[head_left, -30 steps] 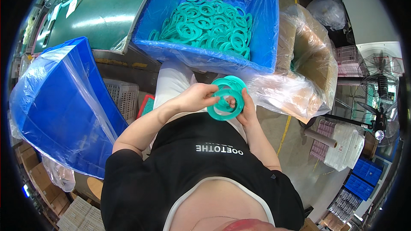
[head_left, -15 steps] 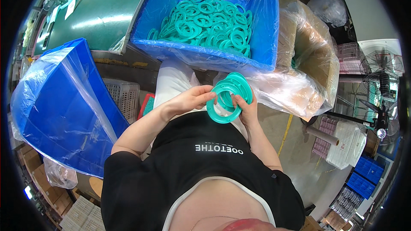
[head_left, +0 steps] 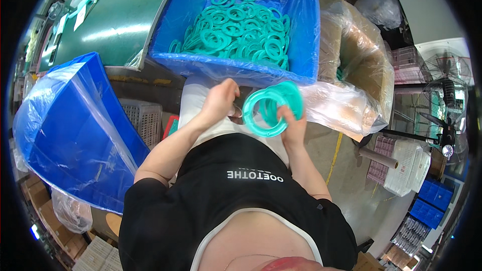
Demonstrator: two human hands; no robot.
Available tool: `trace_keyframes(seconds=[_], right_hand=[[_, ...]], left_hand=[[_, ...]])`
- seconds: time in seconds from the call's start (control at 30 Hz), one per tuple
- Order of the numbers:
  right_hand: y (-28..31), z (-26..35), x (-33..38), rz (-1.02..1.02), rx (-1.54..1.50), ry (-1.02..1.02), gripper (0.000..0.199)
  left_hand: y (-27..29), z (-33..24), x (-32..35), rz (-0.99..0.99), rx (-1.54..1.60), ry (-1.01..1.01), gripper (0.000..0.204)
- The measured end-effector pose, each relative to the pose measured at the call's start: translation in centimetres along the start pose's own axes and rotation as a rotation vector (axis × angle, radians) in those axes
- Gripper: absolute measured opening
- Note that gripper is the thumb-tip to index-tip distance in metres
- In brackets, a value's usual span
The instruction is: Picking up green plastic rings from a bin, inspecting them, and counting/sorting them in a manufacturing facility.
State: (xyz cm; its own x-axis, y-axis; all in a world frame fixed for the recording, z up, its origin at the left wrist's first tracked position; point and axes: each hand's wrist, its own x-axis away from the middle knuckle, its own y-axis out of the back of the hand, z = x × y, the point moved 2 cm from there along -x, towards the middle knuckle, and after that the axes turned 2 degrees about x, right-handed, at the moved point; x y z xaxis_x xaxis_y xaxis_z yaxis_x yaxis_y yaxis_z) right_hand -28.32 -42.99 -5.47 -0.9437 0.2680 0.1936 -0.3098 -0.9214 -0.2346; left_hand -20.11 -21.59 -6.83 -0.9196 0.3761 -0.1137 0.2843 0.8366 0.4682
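My right hand [head_left: 291, 126] grips a small stack of teal plastic rings [head_left: 271, 108], held tilted in front of my lap. My left hand [head_left: 221, 98] is curled close to the left edge of the stack, fingers bent; whether it touches the rings or holds a small tool is hidden. Just beyond both hands stands a blue bin [head_left: 301, 35] lined with clear plastic and filled with several loose teal rings [head_left: 236, 25].
A second blue plastic-lined bin [head_left: 70, 130] stands at my left. A cardboard box in clear plastic wrap [head_left: 361, 70] sits at the right. A green table surface [head_left: 115, 15] lies at the far left. A grey crate [head_left: 143, 118] is below it.
The ring stack has been turned and shifted slightly right in my right hand. My left hand has drawn back a little to the stack's left edge.
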Motion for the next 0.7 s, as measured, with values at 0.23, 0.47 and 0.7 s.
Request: trace_keyframes(seconds=[0.23,0.47,0.7], right_hand=[[15.2,2.3,-9.5,-0.296,-0.842,0.115,0.018],[4.2,2.1,-3.7,0.089,-0.755,-0.095,0.017],[-0.9,1.4,-1.4,0.159,-0.492,-0.038,0.014]], left_hand=[[-0.9,-1.0,0.0,0.350,1.182,0.554,0.027],[-2.7,-1.5,1.8,0.441,1.373,0.616,0.016],[-3.3,-3.3,2.4,0.296,0.971,0.468,0.021]])
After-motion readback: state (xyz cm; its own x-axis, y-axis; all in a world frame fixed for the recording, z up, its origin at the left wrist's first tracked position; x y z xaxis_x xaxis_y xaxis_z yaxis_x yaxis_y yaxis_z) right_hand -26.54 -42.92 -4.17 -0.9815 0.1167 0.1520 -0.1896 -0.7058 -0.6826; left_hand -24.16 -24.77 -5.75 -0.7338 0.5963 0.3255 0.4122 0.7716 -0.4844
